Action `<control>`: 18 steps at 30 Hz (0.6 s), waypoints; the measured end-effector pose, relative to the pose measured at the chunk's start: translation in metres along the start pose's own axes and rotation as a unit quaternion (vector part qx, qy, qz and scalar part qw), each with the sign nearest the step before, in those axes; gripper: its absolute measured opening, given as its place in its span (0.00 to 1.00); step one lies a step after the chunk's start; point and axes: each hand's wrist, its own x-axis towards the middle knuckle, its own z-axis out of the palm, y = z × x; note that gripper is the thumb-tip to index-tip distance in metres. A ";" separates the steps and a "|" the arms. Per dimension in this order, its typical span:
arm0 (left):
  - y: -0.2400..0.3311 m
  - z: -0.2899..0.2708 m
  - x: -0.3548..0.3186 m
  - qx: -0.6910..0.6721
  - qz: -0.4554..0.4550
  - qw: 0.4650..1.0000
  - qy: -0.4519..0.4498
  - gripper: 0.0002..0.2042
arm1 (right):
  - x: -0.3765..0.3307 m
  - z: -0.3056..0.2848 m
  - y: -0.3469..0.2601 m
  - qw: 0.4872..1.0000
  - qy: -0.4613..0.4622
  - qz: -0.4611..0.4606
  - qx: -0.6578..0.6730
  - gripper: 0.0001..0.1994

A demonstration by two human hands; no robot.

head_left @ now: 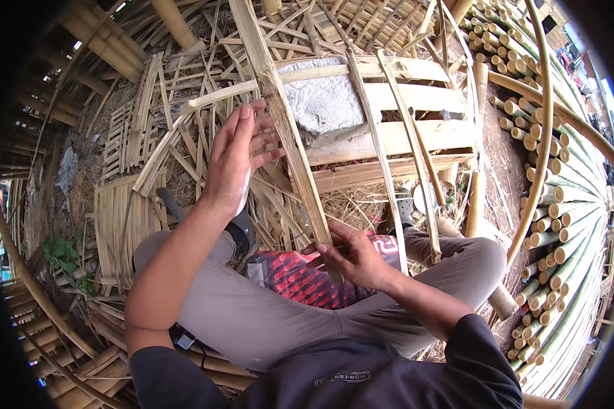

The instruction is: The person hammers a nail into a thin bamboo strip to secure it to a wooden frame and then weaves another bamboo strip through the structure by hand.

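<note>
A long, wide bamboo strip (288, 129) slants from the top of the head view down to my lap. Its near end is held by my right hand (353, 259), with the fingers curled round it. My left hand (237, 153) is beside the strip's left edge, fingers stretched out and apart, fingertips close to it; I cannot tell whether they touch. Under the long strip runs a bamboo crosspiece (220, 95). Two thinner strips (370, 116) (411, 129) lie roughly alongside, to the right. A rough grey block (324, 102) rests on a low slatted bamboo bench (426, 135).
A red and black cloth (307, 281) lies between my crossed legs. Loose bamboo slats (147, 102) and shavings cover the ground at left and far. Stacked bamboo poles (566, 225) fill the right side. A curved bamboo pole (544, 116) stands before them.
</note>
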 end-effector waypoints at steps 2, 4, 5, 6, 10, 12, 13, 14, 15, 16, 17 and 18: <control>-0.001 0.000 0.000 -0.041 -0.007 0.999 0.002 0.23 | 0.000 0.005 0.004 1.000 -0.007 0.004 -0.014 0.07; -0.001 0.003 -0.004 -0.055 -0.011 0.998 0.011 0.20 | -0.002 0.010 0.003 1.000 -0.011 0.007 -0.021 0.07; -0.003 0.004 -0.006 -0.062 -0.013 0.998 0.014 0.18 | -0.002 0.011 0.002 1.000 -0.012 0.009 -0.025 0.07; -0.006 0.004 -0.007 -0.063 0.013 0.998 0.025 0.15 | -0.003 0.009 -0.005 0.996 -0.030 0.007 -0.082 0.10; -0.010 0.007 -0.011 -0.077 0.069 0.995 0.006 0.12 | -0.004 0.010 -0.031 0.990 0.008 -0.039 -0.133 0.21; -0.011 0.014 -0.011 -0.052 0.086 0.995 -0.008 0.13 | 0.010 -0.013 -0.043 0.966 0.083 -0.156 -0.191 0.20; -0.008 0.016 -0.015 -0.040 0.090 0.995 -0.021 0.13 | 0.017 -0.026 -0.061 0.958 0.108 -0.175 -0.201 0.20; -0.005 0.015 -0.020 -0.024 0.093 0.995 -0.030 0.13 | 0.027 -0.036 -0.080 0.948 0.135 -0.203 -0.206 0.19; -0.005 0.017 -0.024 -0.016 0.095 0.994 -0.045 0.13 | 0.035 -0.049 -0.103 0.935 0.168 -0.226 -0.216 0.19; -0.006 0.019 -0.026 -0.002 0.091 0.994 -0.059 0.12 | 0.040 -0.060 -0.131 0.917 0.211 -0.258 -0.222 0.19; -0.007 0.017 -0.030 0.019 0.092 0.993 -0.071 0.13 | 0.048 -0.067 -0.156 0.898 0.246 -0.291 -0.220 0.19; -0.008 0.018 -0.031 0.035 0.095 0.991 -0.088 0.13 | 0.055 -0.075 -0.177 0.879 0.264 -0.333 -0.214 0.19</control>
